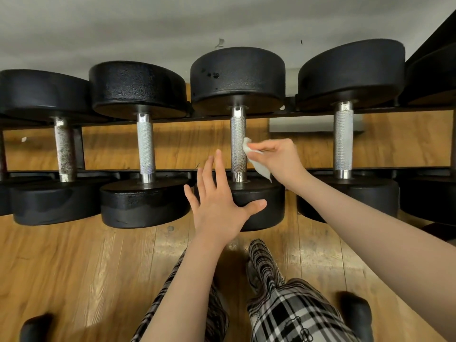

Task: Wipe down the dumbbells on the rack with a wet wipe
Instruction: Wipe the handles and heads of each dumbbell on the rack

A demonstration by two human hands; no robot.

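Pinch wipe (pixel 254 157) firmly in right hand (pixel 278 159), rub down handle (pixel 238 144) (rust-specked), steady weight (pixel 259 206) with flat, open left hand (pixel 219 203).

head view looks down, close over rack (pixel 308 114)

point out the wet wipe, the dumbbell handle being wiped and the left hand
wet wipe (pixel 256 161), head view, on its white middle fold
dumbbell handle (pixel 238 134), head view, on the knurled upper part
left hand (pixel 219 206), head view, on the back of the hand
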